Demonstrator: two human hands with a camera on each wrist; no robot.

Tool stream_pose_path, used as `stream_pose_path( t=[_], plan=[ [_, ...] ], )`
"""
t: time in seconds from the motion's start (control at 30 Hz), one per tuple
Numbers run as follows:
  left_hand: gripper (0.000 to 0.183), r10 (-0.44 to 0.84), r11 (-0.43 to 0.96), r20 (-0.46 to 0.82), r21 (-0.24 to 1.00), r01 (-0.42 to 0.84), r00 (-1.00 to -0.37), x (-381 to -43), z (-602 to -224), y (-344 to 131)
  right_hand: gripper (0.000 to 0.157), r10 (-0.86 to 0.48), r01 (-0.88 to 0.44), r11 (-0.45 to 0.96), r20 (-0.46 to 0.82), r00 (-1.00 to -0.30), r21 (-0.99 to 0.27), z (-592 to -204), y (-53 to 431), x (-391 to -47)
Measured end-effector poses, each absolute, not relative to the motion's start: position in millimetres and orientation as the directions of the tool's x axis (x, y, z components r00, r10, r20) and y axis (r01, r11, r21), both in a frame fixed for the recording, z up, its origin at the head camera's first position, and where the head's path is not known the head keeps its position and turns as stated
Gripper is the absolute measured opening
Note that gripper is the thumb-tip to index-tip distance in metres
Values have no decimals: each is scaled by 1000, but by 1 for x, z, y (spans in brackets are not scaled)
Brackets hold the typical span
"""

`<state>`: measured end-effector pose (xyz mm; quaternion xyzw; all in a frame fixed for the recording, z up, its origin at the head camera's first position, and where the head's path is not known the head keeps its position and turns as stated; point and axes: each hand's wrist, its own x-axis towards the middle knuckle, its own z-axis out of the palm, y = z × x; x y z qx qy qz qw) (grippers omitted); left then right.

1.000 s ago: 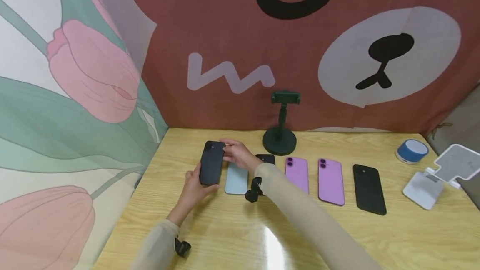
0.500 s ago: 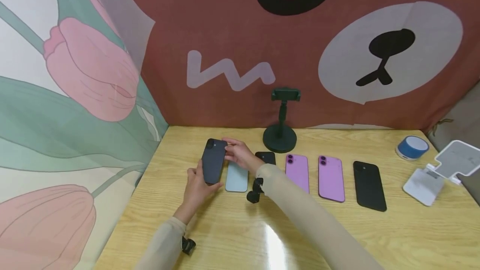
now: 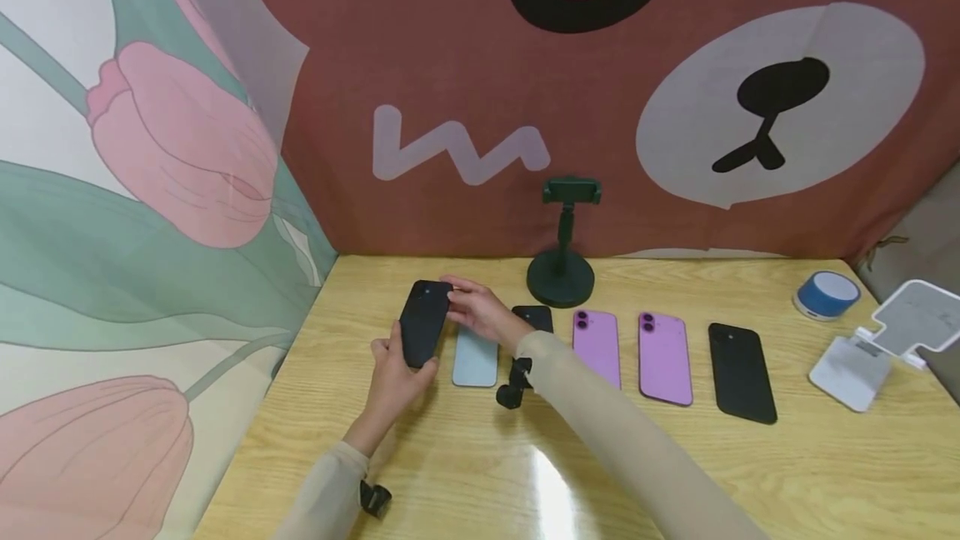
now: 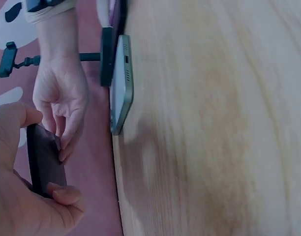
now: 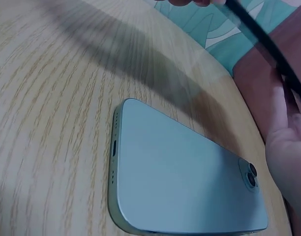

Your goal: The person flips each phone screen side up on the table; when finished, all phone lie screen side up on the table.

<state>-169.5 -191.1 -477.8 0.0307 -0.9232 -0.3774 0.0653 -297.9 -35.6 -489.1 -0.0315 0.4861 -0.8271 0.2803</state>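
A black smartphone [image 3: 425, 325] is held up off the table, back facing the head camera and slightly tilted. My left hand [image 3: 393, 377] grips its lower part between thumb and fingers. At its upper right corner, my right hand [image 3: 480, 311] pinches the edge with its fingertips. In the left wrist view both hands hold the dark phone [image 4: 47, 160] from opposite ends. Right beside it on the table lies a pale blue phone [image 3: 475, 361], its top hidden by my right hand. The right wrist view has this light phone [image 5: 185, 172] close up, camera lenses upward.
Farther right lie a black phone [image 3: 536, 317] partly behind the right forearm, two purple phones [image 3: 595, 348] and another black phone [image 3: 741, 373]. A dark green phone stand [image 3: 561, 277] rises at the back. A blue-and-white round object [image 3: 827, 296] and a white folding stand [image 3: 851, 373] sit far right.
The held black phone shifted slightly right, then back left, and its tilt changed a little, so its back looks darker now. Both hands have kept their hold.
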Motion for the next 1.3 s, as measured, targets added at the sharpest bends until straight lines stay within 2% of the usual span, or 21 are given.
stream_pose_path(
  t=[0.37, 0.57, 0.7, 0.9, 1.0, 1.13, 1.3],
  plan=[
    [90, -46, 583, 74, 812, 34, -996, -165, -475, -187, 50, -677, 503, -489, -53, -734, -713, -485, -31, -295],
    [85, -65, 565, 53, 825, 7, -996, -164, -476, -189, 55, -726, 596, -519, -52, -686, -613, -488, -32, -293],
    [78, -46, 549, 24, 836, -5, -999, -163, -475, -193, 55, -719, 617, -544, -62, -692, -568, -489, -37, -291],
    [61, 24, 538, -18, 843, -2, -1000, -163, -471, -201, 55, -661, 590, -544, -130, -739, -597, -486, -42, -288],
    [53, 74, 546, 12, 836, 50, -997, -163, -470, -204, 55, -628, 587, -536, -179, -757, -606, -486, -42, -288],
    [51, 114, 542, 47, 834, 102, -992, -161, -470, -203, 55, -584, 568, -533, -214, -783, -627, -489, -43, -288],
    [46, 85, 477, 106, 869, 134, -991, -163, -471, -203, 54, -551, 551, -530, -233, -802, -645, -493, -43, -291]
  ],
)
